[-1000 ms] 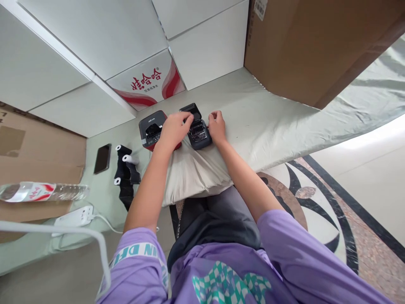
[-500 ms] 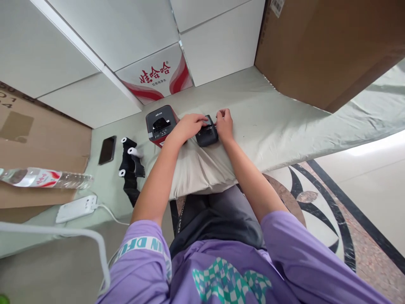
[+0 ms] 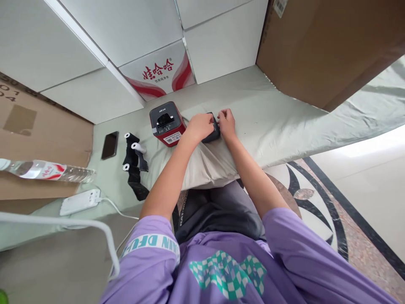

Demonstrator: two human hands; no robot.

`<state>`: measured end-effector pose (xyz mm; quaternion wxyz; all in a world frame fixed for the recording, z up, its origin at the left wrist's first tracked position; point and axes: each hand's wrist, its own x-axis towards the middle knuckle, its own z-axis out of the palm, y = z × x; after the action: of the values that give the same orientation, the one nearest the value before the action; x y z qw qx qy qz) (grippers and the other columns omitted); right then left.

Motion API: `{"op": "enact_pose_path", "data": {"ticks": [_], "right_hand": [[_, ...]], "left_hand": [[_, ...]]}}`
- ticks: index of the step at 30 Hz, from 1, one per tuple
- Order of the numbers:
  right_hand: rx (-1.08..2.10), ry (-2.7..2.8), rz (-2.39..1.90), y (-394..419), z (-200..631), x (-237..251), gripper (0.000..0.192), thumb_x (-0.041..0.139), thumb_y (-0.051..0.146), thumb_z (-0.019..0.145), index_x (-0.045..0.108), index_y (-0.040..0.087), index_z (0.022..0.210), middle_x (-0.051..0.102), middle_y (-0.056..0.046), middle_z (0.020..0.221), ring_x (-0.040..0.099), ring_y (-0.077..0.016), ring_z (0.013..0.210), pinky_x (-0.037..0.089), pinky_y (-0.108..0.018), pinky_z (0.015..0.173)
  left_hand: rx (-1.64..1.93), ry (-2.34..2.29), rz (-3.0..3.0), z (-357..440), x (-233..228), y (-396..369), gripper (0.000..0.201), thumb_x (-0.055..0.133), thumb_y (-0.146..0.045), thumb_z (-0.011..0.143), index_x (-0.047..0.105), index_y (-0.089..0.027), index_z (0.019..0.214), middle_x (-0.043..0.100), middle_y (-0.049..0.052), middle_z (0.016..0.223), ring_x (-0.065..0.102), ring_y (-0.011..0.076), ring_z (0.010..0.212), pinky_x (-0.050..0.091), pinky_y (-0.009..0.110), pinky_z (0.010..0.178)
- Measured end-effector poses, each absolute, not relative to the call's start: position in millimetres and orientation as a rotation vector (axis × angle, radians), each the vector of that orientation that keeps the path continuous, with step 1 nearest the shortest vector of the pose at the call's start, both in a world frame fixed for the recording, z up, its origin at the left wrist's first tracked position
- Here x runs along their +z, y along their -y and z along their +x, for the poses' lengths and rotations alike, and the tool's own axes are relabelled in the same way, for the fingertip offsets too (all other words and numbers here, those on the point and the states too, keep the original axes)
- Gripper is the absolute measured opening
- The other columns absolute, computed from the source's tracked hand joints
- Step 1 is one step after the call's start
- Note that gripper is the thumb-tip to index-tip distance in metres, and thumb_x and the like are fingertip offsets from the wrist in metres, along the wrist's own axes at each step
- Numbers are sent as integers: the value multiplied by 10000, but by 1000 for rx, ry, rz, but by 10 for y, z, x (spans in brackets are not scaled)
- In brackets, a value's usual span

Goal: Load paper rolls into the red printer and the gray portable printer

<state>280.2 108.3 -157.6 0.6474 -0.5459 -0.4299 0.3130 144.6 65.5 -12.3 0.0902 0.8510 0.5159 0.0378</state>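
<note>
A small black portable printer (image 3: 214, 133) sits on the cloth-covered surface in front of me. My left hand (image 3: 201, 126) lies over its left and top, fingers bent inward at the top and hiding much of it. Curled at the printer's right edge, my right hand (image 3: 227, 123) touches it with thumb and fingertips. What exactly the fingertips pinch there is hidden. Just left of my left hand stands a larger red and black printer (image 3: 167, 122) with a slot on top and a label on its front.
Black and white paper rolls (image 3: 135, 162) lie partly unwound at left, beside a phone (image 3: 110, 145). Farther left are a water bottle (image 3: 47, 170) and a white power bank (image 3: 80, 202) with a cable. A large cardboard box (image 3: 316, 50) stands at right; white boxes (image 3: 224, 50) line the back.
My left hand has moved right and now covers more of the small printer's top. My right hand stays at the printer's right edge. The view has shifted slightly.
</note>
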Motion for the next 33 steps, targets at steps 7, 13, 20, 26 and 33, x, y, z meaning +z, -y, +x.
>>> {"op": "enact_pose_path", "data": {"ticks": [7, 13, 20, 26, 33], "right_hand": [[678, 942, -1267, -1033, 2787, -1469, 151, 531, 400, 959, 506, 254, 934, 621, -14, 946, 634, -185, 950, 529, -381, 984], [677, 944, -1333, -1050, 2773, -1440, 95, 521, 340, 938, 528, 246, 936, 620, -9, 928, 622, -183, 887, 524, -403, 981], [690, 876, -1300, -1033, 2767, -1426, 102, 557, 350, 932, 543, 249, 929, 622, 7, 896, 602, -171, 788, 554, -430, 952], [698, 936, -1306, -994, 2799, -1459, 145, 563, 392, 947, 553, 248, 945, 638, -11, 930, 641, -191, 919, 555, -422, 969], [695, 906, -1331, -999, 2789, -1444, 142, 543, 384, 964, 525, 245, 941, 616, 6, 910, 609, -150, 767, 568, -364, 853]], "left_hand": [[479, -1509, 2473, 1145, -305, -68, 570, 433, -121, 975, 585, -225, 1514, 630, 108, 1554, 613, 264, 1418, 505, 399, 1173], [949, -2115, 2115, 234, -335, 23, 633, 412, -144, 967, 474, -155, 1597, 515, 132, 1660, 452, 231, 1571, 404, 386, 1274], [662, -2392, 2042, -41, -255, -110, 612, 419, -174, 960, 571, -209, 1552, 732, 157, 1383, 653, 322, 1327, 515, 422, 1103], [545, -2496, 1894, 136, -22, -275, 506, 427, -233, 980, 661, -137, 1418, 757, 243, 1132, 703, 426, 1163, 507, 542, 1051], [460, -2422, 1911, 126, 101, -377, 463, 431, -222, 964, 691, -117, 1333, 728, 288, 1169, 686, 470, 1179, 488, 606, 1043]]}}
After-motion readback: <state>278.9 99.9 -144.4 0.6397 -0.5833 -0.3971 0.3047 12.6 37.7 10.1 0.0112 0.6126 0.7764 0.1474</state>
